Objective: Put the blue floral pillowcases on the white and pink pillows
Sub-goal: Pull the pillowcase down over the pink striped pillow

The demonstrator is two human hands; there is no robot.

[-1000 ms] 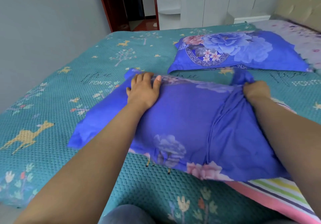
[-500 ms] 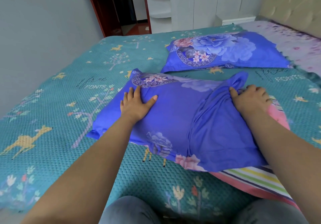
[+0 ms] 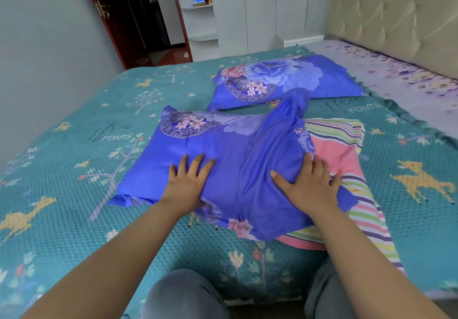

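A blue floral pillowcase [image 3: 223, 150] covers most of a pink pillow with coloured stripes [image 3: 339, 145], whose right end sticks out uncovered. Loose blue fabric is bunched in a ridge near the open end. My left hand [image 3: 188, 182] lies flat on the near left part of the pillowcase, fingers straight. My right hand [image 3: 309, 185] presses flat on the pillowcase's open edge, fingertips reaching onto the striped pillow. A second pillow in a blue floral pillowcase [image 3: 285, 78] lies farther back on the bed.
Both pillows lie on a teal bedspread [image 3: 74, 170] printed with deer and trees. A beige padded headboard [image 3: 396, 14] stands at the right, above a strip of pale purple floral sheet [image 3: 396, 78]. A dark red door [image 3: 116, 19] and white shelves are beyond. My knees are at the bed's near edge.
Both hands slid toward me from the pillow's far edge to its near side and flattened out. More of the striped pillow shows at the right as the view pulled back.
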